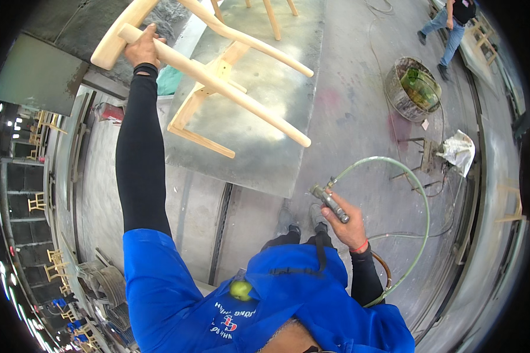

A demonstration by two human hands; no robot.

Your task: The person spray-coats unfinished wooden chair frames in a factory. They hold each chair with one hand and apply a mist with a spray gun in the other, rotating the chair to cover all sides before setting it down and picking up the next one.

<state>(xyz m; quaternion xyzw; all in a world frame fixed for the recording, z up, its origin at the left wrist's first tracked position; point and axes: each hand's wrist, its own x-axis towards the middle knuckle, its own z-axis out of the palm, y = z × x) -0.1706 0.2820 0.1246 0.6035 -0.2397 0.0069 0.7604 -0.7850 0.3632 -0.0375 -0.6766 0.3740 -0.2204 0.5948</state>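
Note:
My left hand reaches far forward and is closed round the pale wooden frame of a chair, where a leg meets a wide curved rail. The chair is tilted, its legs pointing to the right, over a grey metal-topped platform. Close to my body on the right, my right hand grips a metal spray gun. A pale green hose loops from the gun round toward my right forearm. Between the gun and the chair legs there is a gap.
More wooden legs stand at the platform's far end. A stained bucket with greenish contents and a small metal stand with a white cloth are on the right. Another person stands far right. Hoses cross the floor.

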